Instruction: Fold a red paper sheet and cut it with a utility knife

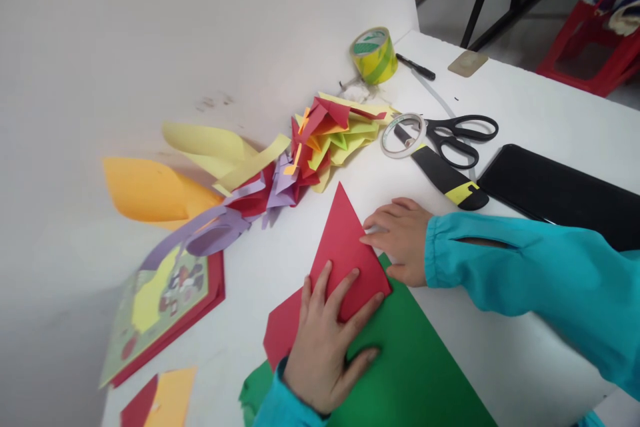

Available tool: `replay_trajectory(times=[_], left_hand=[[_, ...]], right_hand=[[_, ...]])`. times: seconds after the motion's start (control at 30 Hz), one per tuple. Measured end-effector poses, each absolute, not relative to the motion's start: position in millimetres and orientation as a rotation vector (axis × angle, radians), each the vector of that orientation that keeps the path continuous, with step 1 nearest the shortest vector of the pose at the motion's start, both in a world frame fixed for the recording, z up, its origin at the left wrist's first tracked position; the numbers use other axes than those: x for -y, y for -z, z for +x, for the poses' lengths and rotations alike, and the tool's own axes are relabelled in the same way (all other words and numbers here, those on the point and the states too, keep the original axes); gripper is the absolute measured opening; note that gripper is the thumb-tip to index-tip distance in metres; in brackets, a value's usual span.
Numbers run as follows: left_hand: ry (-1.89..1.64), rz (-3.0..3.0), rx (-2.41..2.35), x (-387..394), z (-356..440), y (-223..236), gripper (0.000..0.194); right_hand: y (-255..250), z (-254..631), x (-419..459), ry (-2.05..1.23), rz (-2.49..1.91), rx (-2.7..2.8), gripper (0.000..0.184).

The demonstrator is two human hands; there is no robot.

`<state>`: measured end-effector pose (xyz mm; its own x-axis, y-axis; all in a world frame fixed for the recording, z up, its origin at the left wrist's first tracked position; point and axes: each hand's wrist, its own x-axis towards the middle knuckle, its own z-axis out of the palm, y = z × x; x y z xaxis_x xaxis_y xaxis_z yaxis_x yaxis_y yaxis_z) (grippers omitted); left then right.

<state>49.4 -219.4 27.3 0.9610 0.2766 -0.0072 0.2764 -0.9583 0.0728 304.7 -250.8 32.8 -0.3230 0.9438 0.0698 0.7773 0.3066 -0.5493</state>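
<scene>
A red sheet of paper [341, 233], folded to a point at its far end, lies partly over a green sheet [415, 360]. My left hand [325, 343] rests flat on the red paper with its fingers spread, pressing on the near part. At the paper's right edge, my right hand [406, 237] has its fingers stretched out, the fingertips touching or almost touching the fold. Nothing shows in its grasp. Beyond the paper's tip sits a heap of folded paper [320, 147] in red, yellow, orange and purple.
Scissors [457, 130], a white tape ring [387, 140], a box cutter [445, 177] and a black phone-like slab [560, 187] lie to the right. Yellow tape [377, 60] and a pen [417, 67] are farther back. A picture booklet [215, 287] lies left, near the wall.
</scene>
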Motion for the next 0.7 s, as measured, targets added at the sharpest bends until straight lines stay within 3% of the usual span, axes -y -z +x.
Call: replay_trajectory(times=[0.43, 0.7], left_hand=[[-0.010, 3.048, -0.431, 220.2, 50.7, -27.1, 0.061], [-0.022, 3.038, -0.441, 219.8, 49.4, -25.8, 0.060]], right_hand=[[-27.4, 299.9, 250.6, -0.486, -1.563, 2.224, 0.066], [-30.7, 299.7, 250.3, -0.520, -1.572, 2.214, 0.059]])
